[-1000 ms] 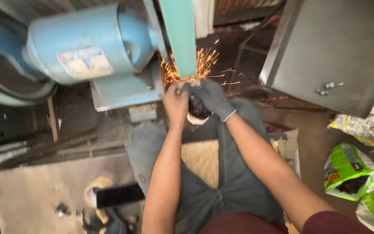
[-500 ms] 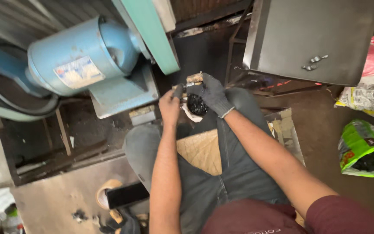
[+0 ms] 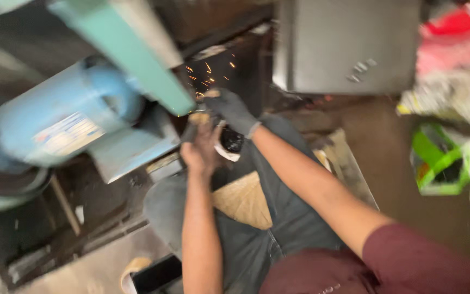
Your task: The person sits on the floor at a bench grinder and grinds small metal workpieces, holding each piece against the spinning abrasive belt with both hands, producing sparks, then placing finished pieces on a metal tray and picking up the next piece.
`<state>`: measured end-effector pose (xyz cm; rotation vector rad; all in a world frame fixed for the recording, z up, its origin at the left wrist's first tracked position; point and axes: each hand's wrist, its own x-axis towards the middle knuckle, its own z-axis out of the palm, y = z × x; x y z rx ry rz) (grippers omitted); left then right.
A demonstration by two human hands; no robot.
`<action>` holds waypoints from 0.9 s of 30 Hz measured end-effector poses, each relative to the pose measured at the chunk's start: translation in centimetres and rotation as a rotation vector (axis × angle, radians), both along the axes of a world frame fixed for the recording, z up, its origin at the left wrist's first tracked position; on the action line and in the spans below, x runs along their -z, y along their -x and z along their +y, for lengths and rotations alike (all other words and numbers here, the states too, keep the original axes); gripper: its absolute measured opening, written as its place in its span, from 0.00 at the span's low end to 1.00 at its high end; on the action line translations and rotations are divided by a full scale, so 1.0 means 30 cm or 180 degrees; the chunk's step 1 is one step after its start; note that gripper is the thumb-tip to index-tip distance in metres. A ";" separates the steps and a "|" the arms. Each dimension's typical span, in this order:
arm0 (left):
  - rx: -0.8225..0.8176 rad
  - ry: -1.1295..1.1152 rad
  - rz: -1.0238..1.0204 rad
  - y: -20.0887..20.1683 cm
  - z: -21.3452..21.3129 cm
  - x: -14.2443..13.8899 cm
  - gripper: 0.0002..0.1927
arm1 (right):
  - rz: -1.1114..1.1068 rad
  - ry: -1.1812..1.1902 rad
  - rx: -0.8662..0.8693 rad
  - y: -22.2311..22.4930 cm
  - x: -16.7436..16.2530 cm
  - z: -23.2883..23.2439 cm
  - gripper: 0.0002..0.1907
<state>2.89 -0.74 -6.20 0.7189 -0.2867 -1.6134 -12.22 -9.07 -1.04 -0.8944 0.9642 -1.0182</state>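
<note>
Sparks [image 3: 205, 73] fly up and to the far side from where both hands meet, just under the slanted green guard [image 3: 137, 54] of the blue motor [image 3: 66, 122]. Workpiece [image 3: 229, 142], a small dark roundish part w/ a pale rim, sits between the hands at centre, above the person's grey-trousered lap; blur hides its exact shape. Its long axis seems to run near-to-far, far end pointing up-left at the guard, but can't be sure. Left hand [image 3: 198, 147], bare, is curled round the near-left side of the part, fingers closed on it. Right hand [image 3: 229, 111], in a dark grey glove, clamps over the far-right side, fingers bent down onto it, so the two hands press together w/ the part pinched between. Grey metal cabinet [image 3: 349, 46] stands far right; green and white bags [image 3: 444, 163] lie at the right edge; a tan woven mat [image 3: 243, 201] shows between the knees. Vs 0.5 s ago: hands have gone a bit further toward the guard, sparks are back (none then), and the view has swung, w/ motor and guard now larger and more to the left, whole frame more blurred.
</note>
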 end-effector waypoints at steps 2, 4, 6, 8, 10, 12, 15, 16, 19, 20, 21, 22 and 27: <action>0.0228 -0.0336 -0.0763 -0.029 0.019 -0.007 0.28 | 0.0425 0.0957 -0.0274 0.080 -0.002 0.016 0.14; 0.0556 -0.0560 -0.1731 -0.040 0.037 -0.011 0.27 | 0.1043 0.1628 -0.0076 0.233 -0.012 0.020 0.14; 0.0780 -0.0547 -0.3466 -0.032 0.053 -0.011 0.25 | 0.1846 0.1933 0.0382 0.421 -0.031 0.031 0.11; 0.0923 0.0199 -0.4462 -0.004 0.058 -0.009 0.24 | 0.2067 0.1320 0.1417 0.632 -0.057 0.030 0.18; 0.1090 0.0776 -0.4387 0.025 0.059 -0.013 0.26 | 0.3303 0.1985 0.2045 0.847 -0.080 0.028 0.22; 0.1622 0.0589 -0.4774 0.054 0.055 -0.027 0.27 | 0.5415 0.0829 0.2678 0.995 -0.078 0.029 0.31; 0.2114 0.0325 -0.4894 0.095 0.038 -0.057 0.29 | 0.5281 0.0746 0.2117 1.064 -0.054 0.007 0.22; 0.2207 0.0307 -0.4883 0.105 0.024 -0.067 0.29 | 0.5141 0.0820 0.1922 1.049 -0.055 -0.014 0.18; 0.2165 0.0393 -0.4957 0.143 -0.021 -0.072 0.27 | 0.4907 0.1347 0.1571 0.918 -0.084 -0.075 0.14; 0.1919 0.0694 -0.4635 0.158 -0.039 -0.063 0.26 | 0.4205 0.1333 0.1805 0.858 -0.089 -0.076 0.16; 0.1688 0.0921 -0.4303 0.166 -0.045 -0.052 0.25 | 0.3485 0.1301 0.1957 0.767 -0.083 -0.058 0.18; 0.1457 0.1101 -0.3955 0.170 -0.036 -0.039 0.24 | 0.3059 0.1602 0.1819 0.681 -0.087 -0.033 0.19; 0.0469 -0.0672 -0.0796 0.150 0.068 0.001 0.16 | 0.2392 0.2486 0.0606 0.220 -0.014 0.316 0.17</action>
